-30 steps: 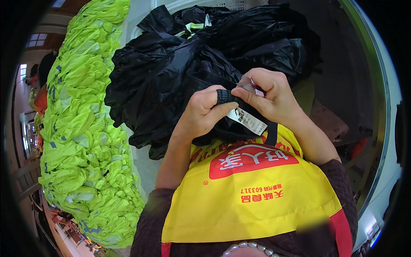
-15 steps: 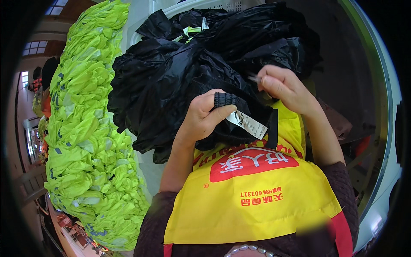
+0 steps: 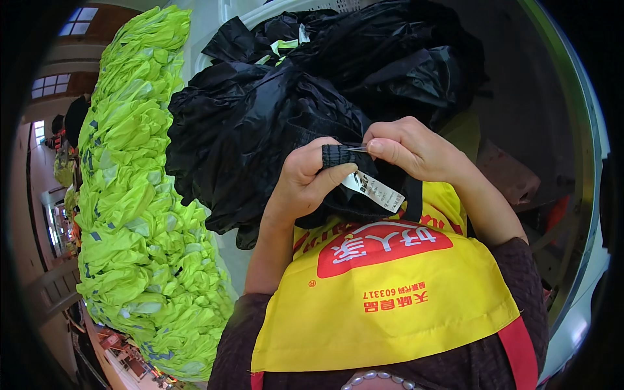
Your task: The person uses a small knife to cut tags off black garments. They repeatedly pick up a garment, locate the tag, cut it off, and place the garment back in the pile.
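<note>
My left hand pinches the gathered elastic waistband of a black garment, thumb on top. A white printed label hangs out from under that thumb. Between the thumb and fingers of my right hand is a slim two-pointed metal tool, like tweezers or thread snips. Its points touch or nearly touch the right end of the gathered band. Most of the tool is hidden in the hand. Black shiny fabric spreads in folds beyond both hands.
A long heap of neon yellow garments with grey strips runs along my left. Behind the black fabric shows the rim of a white plastic basket. My yellow apron lies below my hands. A pale curved edge is at the right.
My right hand has moved left and slightly down, bringing the metal tool to the elastic band. My left hand keeps its pinch on the band, nearly in place.
</note>
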Motion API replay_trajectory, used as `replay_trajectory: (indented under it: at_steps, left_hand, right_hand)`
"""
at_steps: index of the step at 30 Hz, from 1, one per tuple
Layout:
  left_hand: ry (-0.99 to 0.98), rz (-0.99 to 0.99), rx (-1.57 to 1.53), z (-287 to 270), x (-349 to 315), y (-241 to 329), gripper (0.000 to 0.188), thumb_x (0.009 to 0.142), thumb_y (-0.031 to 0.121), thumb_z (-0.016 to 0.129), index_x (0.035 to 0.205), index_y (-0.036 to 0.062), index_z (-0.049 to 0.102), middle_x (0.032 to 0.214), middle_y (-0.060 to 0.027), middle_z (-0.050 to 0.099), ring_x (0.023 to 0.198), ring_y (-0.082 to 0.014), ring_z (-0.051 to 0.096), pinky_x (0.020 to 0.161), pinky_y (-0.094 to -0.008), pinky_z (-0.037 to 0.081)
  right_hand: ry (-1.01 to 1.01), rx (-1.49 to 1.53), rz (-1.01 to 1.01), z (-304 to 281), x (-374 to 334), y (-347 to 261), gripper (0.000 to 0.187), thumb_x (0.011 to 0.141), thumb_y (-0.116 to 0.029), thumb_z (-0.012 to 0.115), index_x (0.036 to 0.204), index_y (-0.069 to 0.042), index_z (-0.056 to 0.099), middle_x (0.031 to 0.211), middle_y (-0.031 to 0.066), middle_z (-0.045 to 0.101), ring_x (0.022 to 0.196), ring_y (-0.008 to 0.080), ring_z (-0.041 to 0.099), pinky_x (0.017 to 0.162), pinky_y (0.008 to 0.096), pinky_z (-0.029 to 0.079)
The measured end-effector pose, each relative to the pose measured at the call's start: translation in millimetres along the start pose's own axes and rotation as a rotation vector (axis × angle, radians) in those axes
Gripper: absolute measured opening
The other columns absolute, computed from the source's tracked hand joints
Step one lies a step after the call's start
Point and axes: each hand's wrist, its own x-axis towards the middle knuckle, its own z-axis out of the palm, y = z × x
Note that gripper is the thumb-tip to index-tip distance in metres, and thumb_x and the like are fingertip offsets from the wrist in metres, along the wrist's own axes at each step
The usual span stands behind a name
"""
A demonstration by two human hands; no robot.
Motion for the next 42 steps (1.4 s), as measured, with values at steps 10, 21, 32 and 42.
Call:
replay_trajectory:
  at_steps: [10,21,32,42]
  left_hand:
    - [-0.001,-0.011,-0.032,0.5,-1.8,-2.2,0.006,0.077,-0.001,0.062,0.082,-0.0021,0.062,0.071,-0.0063,0.055,0.062,-0.0151,0.053,0.057,-0.0245,0.041]
    - [-0.099,-0.108,-0.003,-2.1,-4.6,-1.8,0.007,0.078,-0.001,0.062,0.084,-0.0018,0.059,0.077,-0.0029,0.055,0.066,-0.0109,0.051,0.06,-0.0227,0.04]
    - [-0.168,-0.071,-0.027,-0.2,-5.0,1.7,0.009,0.078,0.005,0.062,0.085,-0.0017,0.062,0.074,-0.0077,0.056,0.063,-0.0188,0.055,0.059,-0.0284,0.043]
    - [-0.173,-0.041,-0.035,-8.4,-7.2,4.8,0.009,0.076,0.006,0.063,0.079,-0.0011,0.059,0.08,-0.0066,0.056,0.072,-0.0172,0.054,0.065,-0.0269,0.042]
  right_hand:
    - [0.162,0.298,0.091,-1.7,2.2,3.7,0.039,0.094,-0.033,0.041,0.075,-0.004,0.057,0.064,0.0005,0.049,0.059,0.0104,0.046,0.057,0.0236,0.039]
    - [0.276,0.08,-0.012,16.5,5.0,-14.1,0.011,0.078,-0.01,0.067,0.082,-0.002,0.06,0.067,-0.002,0.056,0.058,0.0032,0.045,0.053,0.0188,0.035]
    - [0.103,0.355,0.089,16.3,11.8,-14.3,0.017,0.08,-0.013,0.066,0.091,-0.001,0.062,0.071,-0.0032,0.056,0.064,0.0021,0.047,0.057,0.0174,0.037]
    - [0.296,0.53,0.207,10.4,22.8,1.3,0.016,0.085,-0.016,0.059,0.096,-0.004,0.06,0.073,-0.0028,0.054,0.062,0.0011,0.044,0.055,0.0172,0.037]
